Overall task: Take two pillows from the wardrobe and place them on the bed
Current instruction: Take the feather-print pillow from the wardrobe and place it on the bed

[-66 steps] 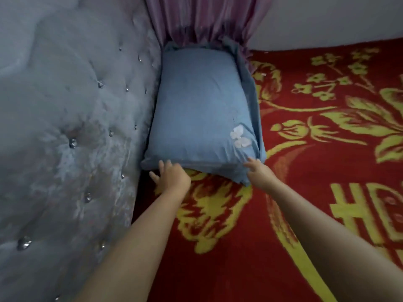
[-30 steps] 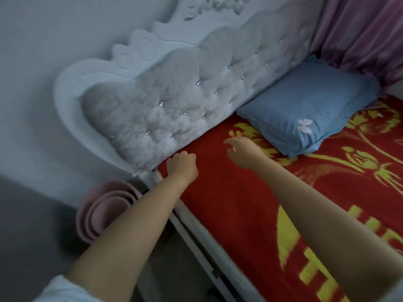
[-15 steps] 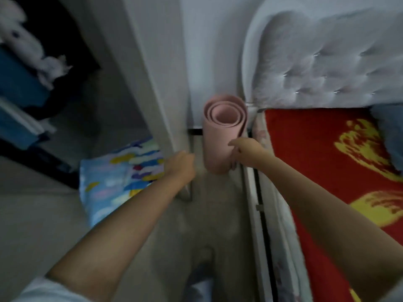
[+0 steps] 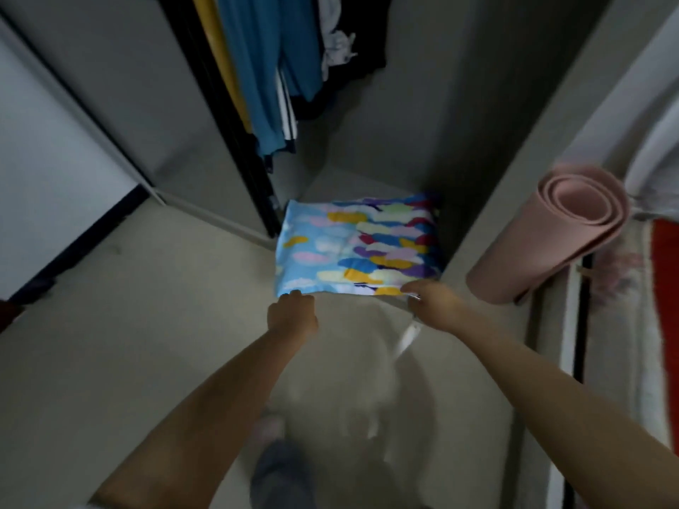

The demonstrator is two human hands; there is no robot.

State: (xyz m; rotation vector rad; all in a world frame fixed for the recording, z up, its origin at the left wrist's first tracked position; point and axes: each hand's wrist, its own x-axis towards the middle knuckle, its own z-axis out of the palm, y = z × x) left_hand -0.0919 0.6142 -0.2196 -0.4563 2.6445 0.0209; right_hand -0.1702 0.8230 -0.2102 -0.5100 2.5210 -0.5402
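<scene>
Both hands, earlier empty by the mat, now grip the patterned pillow's [image 4: 358, 244] near edge.

A home bedroom; wardrobe [image 4: 422, 104] of hanging clothes [image 4: 268, 67]; bed [image 4: 665, 288]

The room was dim, with a pale floor [image 4: 121, 343]. Clothes [image 4: 264, 75] hung ahead. A rolled mat [image 4: 551, 244] stood rightward.

Dim, flat indoor light; motion blur, wide-angle bending at edges.
</scene>
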